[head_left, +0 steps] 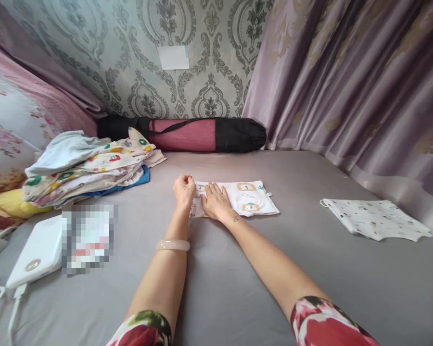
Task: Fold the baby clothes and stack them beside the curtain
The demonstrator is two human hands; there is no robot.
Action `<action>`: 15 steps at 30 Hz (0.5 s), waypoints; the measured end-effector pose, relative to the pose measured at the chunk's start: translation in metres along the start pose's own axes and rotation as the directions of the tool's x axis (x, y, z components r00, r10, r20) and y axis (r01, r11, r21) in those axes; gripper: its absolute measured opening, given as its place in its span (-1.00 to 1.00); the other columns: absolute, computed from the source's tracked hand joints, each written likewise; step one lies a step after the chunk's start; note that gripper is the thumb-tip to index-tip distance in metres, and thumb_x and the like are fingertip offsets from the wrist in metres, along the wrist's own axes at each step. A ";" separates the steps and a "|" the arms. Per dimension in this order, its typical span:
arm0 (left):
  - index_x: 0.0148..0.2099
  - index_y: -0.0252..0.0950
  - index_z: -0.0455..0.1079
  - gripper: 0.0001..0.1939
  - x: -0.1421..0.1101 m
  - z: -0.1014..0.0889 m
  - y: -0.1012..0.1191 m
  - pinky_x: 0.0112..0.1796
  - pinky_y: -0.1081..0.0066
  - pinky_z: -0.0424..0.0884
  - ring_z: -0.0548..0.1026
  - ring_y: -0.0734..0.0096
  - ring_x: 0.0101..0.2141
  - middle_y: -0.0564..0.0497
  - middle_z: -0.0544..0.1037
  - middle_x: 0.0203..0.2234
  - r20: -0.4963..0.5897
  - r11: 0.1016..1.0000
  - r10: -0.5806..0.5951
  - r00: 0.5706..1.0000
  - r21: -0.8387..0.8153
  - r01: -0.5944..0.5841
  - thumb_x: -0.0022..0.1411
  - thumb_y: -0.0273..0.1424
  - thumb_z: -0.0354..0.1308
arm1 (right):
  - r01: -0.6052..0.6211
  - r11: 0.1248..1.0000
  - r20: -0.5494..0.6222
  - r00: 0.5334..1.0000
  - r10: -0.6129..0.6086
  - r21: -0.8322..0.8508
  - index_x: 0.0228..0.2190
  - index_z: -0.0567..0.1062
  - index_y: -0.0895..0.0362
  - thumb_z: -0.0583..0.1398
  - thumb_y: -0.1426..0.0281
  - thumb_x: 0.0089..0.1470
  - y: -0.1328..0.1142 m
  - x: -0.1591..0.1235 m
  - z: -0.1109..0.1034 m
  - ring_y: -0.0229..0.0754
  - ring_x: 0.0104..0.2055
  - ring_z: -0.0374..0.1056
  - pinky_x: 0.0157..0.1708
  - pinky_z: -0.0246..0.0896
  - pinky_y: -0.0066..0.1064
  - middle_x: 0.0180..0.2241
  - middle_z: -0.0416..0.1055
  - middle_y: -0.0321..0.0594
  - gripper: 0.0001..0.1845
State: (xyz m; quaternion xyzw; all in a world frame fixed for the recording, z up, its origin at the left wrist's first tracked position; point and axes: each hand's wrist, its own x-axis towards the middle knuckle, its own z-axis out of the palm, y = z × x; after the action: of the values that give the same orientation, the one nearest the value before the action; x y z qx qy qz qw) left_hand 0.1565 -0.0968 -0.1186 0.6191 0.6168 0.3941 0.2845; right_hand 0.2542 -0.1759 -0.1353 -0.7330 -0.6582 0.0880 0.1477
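A folded white cloth item (250,197) with a lion-face print and a small tag at its right edge lies flat on the grey sheet. My left hand (184,190) is closed at the cloth's left end, fingers curled in on its edge; the fingertips are mostly hidden. Just to its right, my right hand (215,201) rests palm down on the cloth, fingers stretched out and slightly spread. Off to the far right is a small folded white garment (377,218) with a scattered print, apart from both hands.
A pile of clothes (90,168) sits at the left. Nearer me are a white power bank (39,250) with a plugged cable and a blurred-out item (88,238). Along the patterned wall lies a rolled mat (187,134) in a black bag. Curtains (346,72) hang at the right.
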 end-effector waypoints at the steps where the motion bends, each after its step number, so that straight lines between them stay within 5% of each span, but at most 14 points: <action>1: -0.13 -0.34 0.53 -0.70 0.000 0.001 0.000 -0.12 0.38 0.38 0.56 0.25 -0.18 -0.12 0.64 -0.26 0.001 1.000 0.007 1.000 0.009 -0.007 0.23 -0.42 -0.01 | 0.004 1.000 -0.003 1.000 -0.004 0.006 0.28 0.15 0.35 -0.14 0.26 0.32 0.000 0.000 0.000 -0.01 0.40 -0.17 0.35 -0.42 -0.05 0.36 -0.02 0.02 -0.37; 9: -0.09 -0.32 0.51 -0.69 -0.012 0.018 0.009 -0.11 0.36 0.37 0.55 0.23 -0.15 -0.13 0.63 -0.20 0.066 0.971 0.205 0.977 0.113 -0.211 0.27 -0.43 -0.04 | 0.032 0.998 -0.004 0.999 -0.032 0.062 0.27 0.16 0.32 -0.18 0.34 0.32 0.019 0.001 -0.013 -0.07 0.39 -0.10 0.34 -0.30 -0.13 0.34 0.04 -0.01 -0.41; 15: -0.09 -0.31 0.50 -0.69 -0.024 0.029 0.015 -0.15 0.34 0.38 0.55 0.21 -0.15 -0.14 0.62 -0.20 0.209 0.922 0.284 0.936 0.208 -0.326 0.30 -0.44 -0.07 | 0.050 0.997 0.007 0.999 -0.050 -0.054 0.29 0.12 0.34 -0.19 0.28 0.34 0.043 -0.011 -0.023 -0.02 0.41 -0.20 0.35 -0.42 -0.05 0.36 -0.04 0.01 -0.38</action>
State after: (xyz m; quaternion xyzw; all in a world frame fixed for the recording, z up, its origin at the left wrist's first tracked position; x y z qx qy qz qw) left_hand 0.1905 -0.1177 -0.1250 0.7698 0.5280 0.3006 0.1956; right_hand 0.3007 -0.1926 -0.1285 -0.7197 -0.6789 0.0687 0.1282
